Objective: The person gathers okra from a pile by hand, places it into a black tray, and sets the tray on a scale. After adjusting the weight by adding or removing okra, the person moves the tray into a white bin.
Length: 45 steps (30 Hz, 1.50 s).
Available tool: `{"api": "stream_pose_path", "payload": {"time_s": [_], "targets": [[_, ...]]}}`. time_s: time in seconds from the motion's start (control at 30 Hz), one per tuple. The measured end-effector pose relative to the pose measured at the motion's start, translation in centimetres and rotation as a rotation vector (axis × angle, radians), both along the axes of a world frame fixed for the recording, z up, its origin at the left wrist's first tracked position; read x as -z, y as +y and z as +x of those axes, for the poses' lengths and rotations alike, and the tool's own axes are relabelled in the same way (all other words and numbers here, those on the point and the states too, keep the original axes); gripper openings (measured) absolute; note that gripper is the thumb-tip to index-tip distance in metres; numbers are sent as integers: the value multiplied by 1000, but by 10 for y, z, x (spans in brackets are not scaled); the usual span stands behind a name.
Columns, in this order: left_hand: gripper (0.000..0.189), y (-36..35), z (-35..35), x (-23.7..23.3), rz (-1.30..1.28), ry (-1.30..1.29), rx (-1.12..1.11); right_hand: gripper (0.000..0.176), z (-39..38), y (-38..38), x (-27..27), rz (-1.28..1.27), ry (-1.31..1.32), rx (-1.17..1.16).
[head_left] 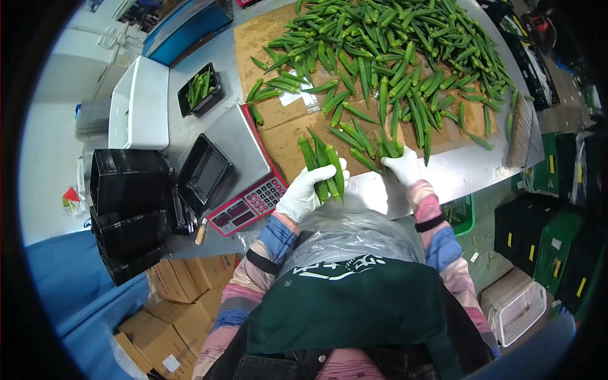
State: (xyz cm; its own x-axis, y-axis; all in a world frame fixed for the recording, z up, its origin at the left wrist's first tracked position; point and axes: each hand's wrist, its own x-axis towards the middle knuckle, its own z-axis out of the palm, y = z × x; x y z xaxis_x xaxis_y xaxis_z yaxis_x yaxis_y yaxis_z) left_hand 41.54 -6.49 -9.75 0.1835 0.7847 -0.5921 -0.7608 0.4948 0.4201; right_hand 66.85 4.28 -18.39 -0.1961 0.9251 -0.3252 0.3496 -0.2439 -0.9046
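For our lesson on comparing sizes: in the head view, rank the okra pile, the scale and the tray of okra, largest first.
1. Okra pile, by far
2. Scale
3. Tray of okra

We held several okra pods (321,166) in our gloved left hand (303,193), while our gloved right hand (403,166) touched more okra at the near edge of the cardboard (278,140). To our left sat a red-edged scale (244,161) and a black tray (204,174).
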Motion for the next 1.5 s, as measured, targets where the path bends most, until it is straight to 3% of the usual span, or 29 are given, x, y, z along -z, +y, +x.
{"api": "stream_pose_path", "payload": {"time_s": [0.03,0.1,0.13,0.27,0.4,0.57,0.6,0.67,0.77,0.83,0.97,1.03,1.1,1.13,1.17,1.2,1.23,1.3,1.33,1.37,1.5], "targets": [[51,-2,2,-7,20,-13,3,41,3,-1,-33,-310,105,-33],[56,-1,9,-22,69,-39,20,38,3,-11,-46,-541,475,-96],[57,-1,13,-30,181,-17,68,39,-3,-21,-55,-589,579,-92],[50,0,10,-36,142,-267,-32,40,-27,-37,-65,-689,773,-77],[48,-3,0,-34,144,-216,-14,37,-41,-41,-72,-748,838,-63],[45,-13,-25,-25,215,155,-29,42,-97,-47,-86,-728,787,-94],[52,-13,-30,-45,142,310,-39,43,-117,-50,-95,-705,744,-114],[57,-20,-55,-64,265,712,-24,46,-165,-61,-118,-595,637,-132],[63,-29,-104,-99,358,1100,-5,49,-243,-74,-125,-543,804,-175],[62,-39,-144,-124,344,1180,16,47,-288,-82,-155,-495,801,-231],[58,-60,-214,-156,283,1100,77,51,-364,-95,-144,-490,871,-490],[56,-70,-246,-132,244,1018,65,49,-374,-90,-134,-713,744,-578],[55,-84,-273,-95,235,1330,227,39,-355,-77,-104,450,326,-1094],[53,-96,-279,-75,301,1333,191,40,-344,-76,-96,-181,744,-934],[49,-104,-286,-62,458,1469,205,41,-325,-74,-108,-547,862,-757],[47,-104,-280,-66,348,1327,42,43,-305,-71,-121,-880,975,-492],[45,-104,-273,-75,236,1175,-118,48,-278,-60,-109,-803,1022,-581],[41,-116,-270,-91,101,1163,-388,46,-225,-43,-85,-774,875,-399],[39,-118,-262,-111,6,1036,-545,45,-190,-35,-67,-703,872,-328],[42,-132,-277,-100,11,1223,-557,43,-160,-32,-54,-577,728,-194],[49,-183,-302,-80,-131,1272,-724,31,-28,-27,30,27,64,167]]}}
